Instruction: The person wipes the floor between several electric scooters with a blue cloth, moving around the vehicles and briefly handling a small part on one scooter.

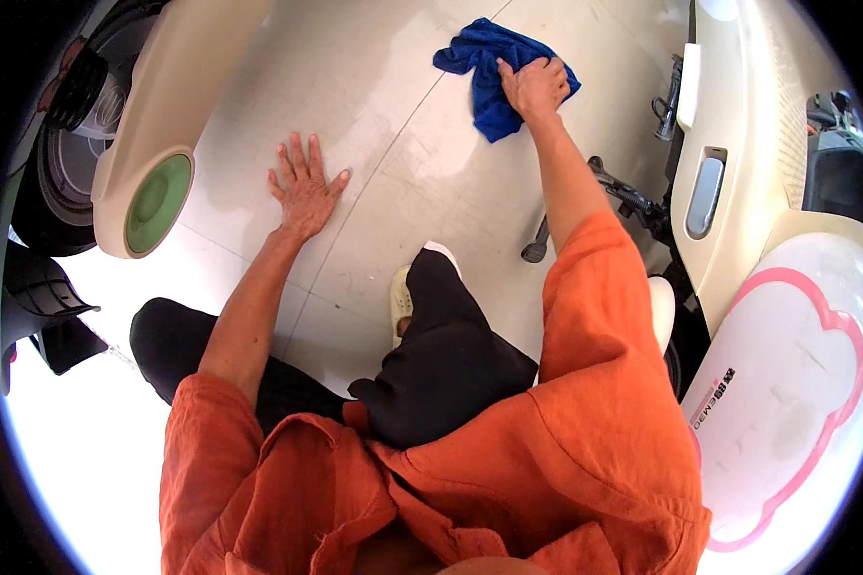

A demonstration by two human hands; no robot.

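Note:
My left hand (307, 196) lies flat on the pale tiled floor (259, 77), its fingers spread, and it holds nothing. Farther away and to the right, my right hand (537, 88) presses on a crumpled dark blue cloth (492, 101) with its fingers curled into the fabric. The cloth rests on the floor, spread to the left of that hand and toward me, and part of it is hidden under my palm. My right arm is stretched far forward, while the left is nearer to my bent knee.
On the left stands a cream scooter-like body with a green oval (160, 203) and a dark wheel (67, 182) behind it. Close on my right is another cream vehicle body (738, 125), with a black kickstand (537, 244) reaching the floor and a white pink-edged panel (786, 383).

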